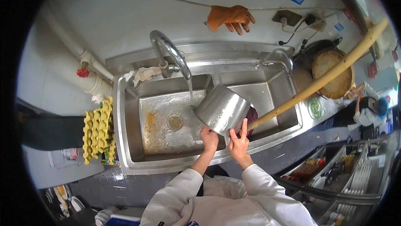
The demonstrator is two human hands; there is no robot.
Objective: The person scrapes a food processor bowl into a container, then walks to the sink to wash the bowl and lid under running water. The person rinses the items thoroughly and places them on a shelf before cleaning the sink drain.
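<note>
A stainless steel pot [224,108] is tipped on its side above the divider of a double sink [120,116], its mouth turned toward the left basin. My left hand [210,139] grips it near the lower rim. My right hand [239,143] supports the base end, fingers spread along the wall. Water runs from the curved chrome faucet [170,49] beside the pot's mouth; the inside of the pot is hidden. A round drain [175,121] and brown stains show on the left basin's floor. Behind the pot, a dark purple mop head [252,118] is partly visible in the right basin.
A long wooden handle [313,85] slants from the right basin toward the upper right. Yellow egg trays [97,129] stand left of the sink. An orange rubber glove [230,18] hangs on the wall line. A co-worker [366,110] and shelving [338,169] are at right.
</note>
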